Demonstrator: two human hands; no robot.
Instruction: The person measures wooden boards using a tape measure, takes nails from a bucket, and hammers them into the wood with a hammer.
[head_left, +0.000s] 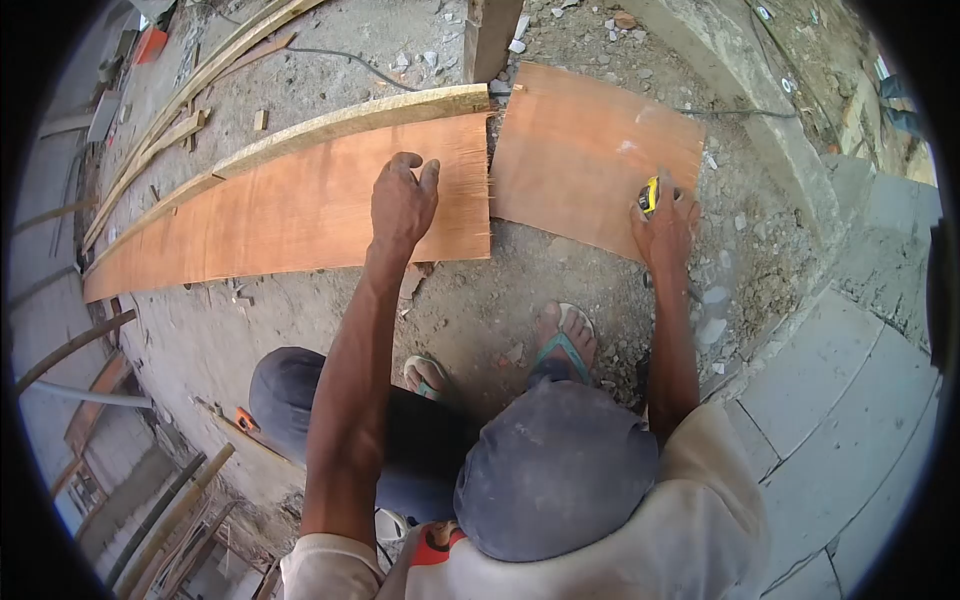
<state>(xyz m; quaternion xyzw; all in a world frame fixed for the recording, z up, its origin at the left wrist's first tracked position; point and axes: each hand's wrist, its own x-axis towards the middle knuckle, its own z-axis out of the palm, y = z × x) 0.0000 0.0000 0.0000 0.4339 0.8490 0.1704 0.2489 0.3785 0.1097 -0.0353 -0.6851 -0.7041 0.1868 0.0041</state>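
Observation:
My right hand (664, 228) is closed around a yellow and black tape measure (649, 196), above the short plywood piece (570, 150) near its right edge. My left hand (403, 205) is over the right part of a long plywood strip (290, 190). Its thumb and forefinger stand apart, the other fingers are bent, and nothing shows between them. I cannot tell whether this hand touches the wood. A narrow gap separates the two plywood pieces. Along the far edge of the long strip lies a wooden batten (350, 125).
A concrete post (489, 40) rises beyond the gap. Long timbers (190, 95) lie at the upper left. An orange-handled tool (246, 420) is beside my knee. Grey blocks (850, 400) form a ledge at right. Rubble (735, 240) and a dark cable (350, 60) lie on the ground.

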